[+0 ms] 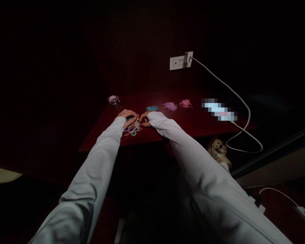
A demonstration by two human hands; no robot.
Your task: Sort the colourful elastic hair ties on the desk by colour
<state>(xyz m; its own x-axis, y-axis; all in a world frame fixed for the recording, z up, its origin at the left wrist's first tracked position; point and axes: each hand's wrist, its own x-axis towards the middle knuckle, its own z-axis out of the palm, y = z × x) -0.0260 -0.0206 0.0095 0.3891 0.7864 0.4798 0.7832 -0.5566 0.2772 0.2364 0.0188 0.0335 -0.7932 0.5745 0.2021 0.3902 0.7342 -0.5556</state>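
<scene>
A pile of coloured hair ties (134, 128), purple, green, yellow and pink, lies near the front of the dark red table. From its left side, my left hand (128, 115) reaches over the pile, thumb and fingers drawn together at its top edge; what they hold is too small to make out. My right hand (145, 118) is at the right side of the pile, its forefinger and thumb apart, nothing visible between them. Right behind this hand lies a blue heap of thin bands (152, 108). A purple heap (169, 106) and a pink heap (185, 103) follow to the right.
A clear jar (114, 101) with something pink on top stands at the table's back left. A blurred-out bright device (219, 109) lies on the right, its white cable (227, 84) looping up to a wall socket (181, 61). Beige clogs (218, 150) show below the table (104, 135).
</scene>
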